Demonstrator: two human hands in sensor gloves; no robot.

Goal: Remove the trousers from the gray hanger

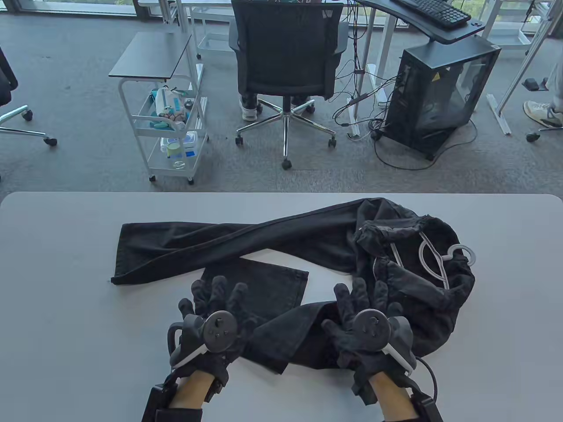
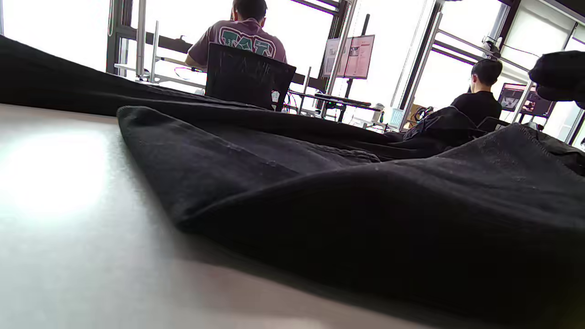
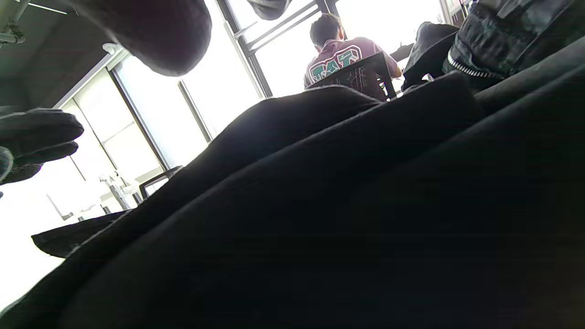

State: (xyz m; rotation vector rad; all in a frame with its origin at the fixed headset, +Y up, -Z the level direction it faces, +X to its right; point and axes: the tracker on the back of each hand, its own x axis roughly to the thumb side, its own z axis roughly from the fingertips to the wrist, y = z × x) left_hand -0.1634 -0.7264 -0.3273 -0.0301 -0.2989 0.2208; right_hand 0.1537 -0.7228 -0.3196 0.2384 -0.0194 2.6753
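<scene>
A: Where are the trousers right now?

B: The black trousers [image 1: 246, 239] lie spread across the gray table [image 1: 57, 272]. One leg stretches away to the left, the other is folded back toward the near edge, and the waist is bunched into a heap on the right.

A: And the gray hanger?

B: The gray hanger [image 1: 433, 259] rests on top of that heap, partly tucked in the waistband folds, with its hook [image 1: 462, 254] pointing right. It is still caught in the cloth.

A: What is the left hand doing?

B: The left hand [image 1: 211, 318] lies over the near trouser leg by its cuff, fingers spread. The grip is wide, pinching nothing that I can see. The left wrist view shows only dark cloth folded on the table.

A: The right hand?

B: The right hand [image 1: 365, 318] rests on the same leg closer to the waist heap, fingers [image 1: 358, 292] splayed forward. That grip is wide as well, lying flat on the fabric. In the right wrist view a fingertip [image 3: 151, 32] hangs above the cloth.

A: Anything behind the table?

B: An office chair [image 1: 286, 52], a white cart [image 1: 169, 118] and a computer tower [image 1: 440, 96] stand on the floor.
</scene>
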